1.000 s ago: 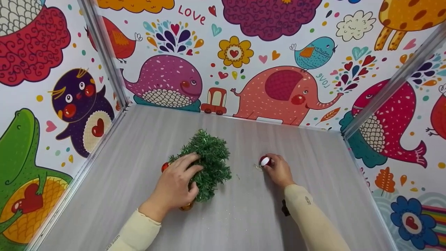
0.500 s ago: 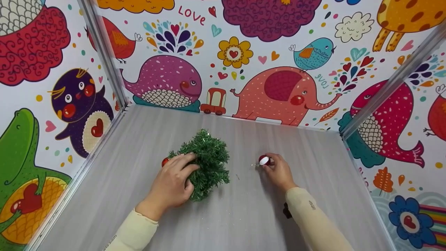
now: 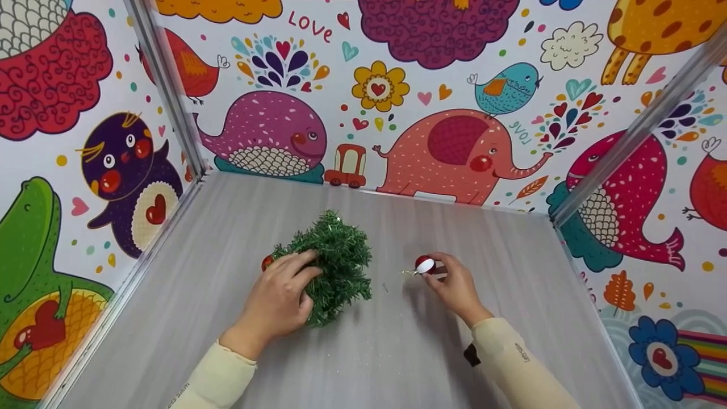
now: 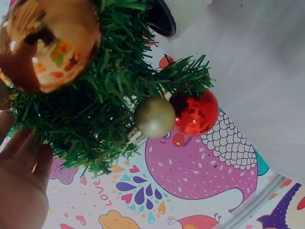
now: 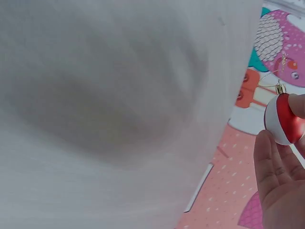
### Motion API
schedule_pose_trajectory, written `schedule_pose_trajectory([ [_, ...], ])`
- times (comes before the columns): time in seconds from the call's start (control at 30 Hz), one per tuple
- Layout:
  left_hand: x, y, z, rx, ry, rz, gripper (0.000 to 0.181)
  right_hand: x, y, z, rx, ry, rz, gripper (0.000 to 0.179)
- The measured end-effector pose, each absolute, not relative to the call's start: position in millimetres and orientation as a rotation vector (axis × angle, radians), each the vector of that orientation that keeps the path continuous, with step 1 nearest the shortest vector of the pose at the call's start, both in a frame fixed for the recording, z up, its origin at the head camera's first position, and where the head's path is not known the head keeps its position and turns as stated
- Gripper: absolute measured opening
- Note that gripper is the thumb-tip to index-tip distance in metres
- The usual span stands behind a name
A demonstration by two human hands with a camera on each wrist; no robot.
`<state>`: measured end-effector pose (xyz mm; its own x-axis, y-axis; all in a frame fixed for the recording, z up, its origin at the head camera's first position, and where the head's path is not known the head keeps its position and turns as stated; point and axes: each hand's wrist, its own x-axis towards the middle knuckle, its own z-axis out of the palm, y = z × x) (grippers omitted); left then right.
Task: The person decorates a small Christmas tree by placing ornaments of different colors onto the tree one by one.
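A small green tinsel Christmas tree (image 3: 341, 267) stands left of the middle of the table. My left hand (image 3: 275, 301) holds it from its near left side, fingers sunk among the branches. In the left wrist view, a big shiny gold bauble (image 4: 52, 47), a matte pale-gold bauble (image 4: 155, 117) and a red bauble (image 4: 196, 113) hang on it. To the right of the tree, my right hand (image 3: 459, 289) pinches a red-and-white bauble (image 3: 425, 265) between thumb and fingers. Its gold cap (image 5: 280, 88) and thin thread loop point left, towards the tree.
A grey wood-grain table (image 3: 397, 352) lies beneath, with a small dark scrap (image 3: 385, 288) between tree and bauble. Cartoon-printed walls (image 3: 426, 57) close it in at the back and sides, with metal posts (image 3: 170, 85) at the corners.
My right hand has moved slightly left with the red-and-white bauble, and its shadow on the table has spread. The left hand has shifted a little, covering the gold bauble seen below it earlier.
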<state>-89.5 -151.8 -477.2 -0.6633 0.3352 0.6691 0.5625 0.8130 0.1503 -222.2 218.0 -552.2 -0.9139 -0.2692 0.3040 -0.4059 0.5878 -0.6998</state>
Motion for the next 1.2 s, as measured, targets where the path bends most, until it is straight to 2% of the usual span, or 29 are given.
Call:
schedule_pose_trajectory([
  [0.57,-92,-156,-479,-0.689,-2.3,-0.469,0.038,-183,193,-525,0.705,-2.514,1.45,0.045],
  [0.8,-94,-158,-478,-0.7,-2.299,-0.466,0.039,-156,173,-487,0.731,-2.476,1.514,0.043],
  [1.2,-94,-159,-479,-0.707,-2.29,-0.465,0.04,-142,163,-475,0.763,-2.486,1.593,0.043],
])
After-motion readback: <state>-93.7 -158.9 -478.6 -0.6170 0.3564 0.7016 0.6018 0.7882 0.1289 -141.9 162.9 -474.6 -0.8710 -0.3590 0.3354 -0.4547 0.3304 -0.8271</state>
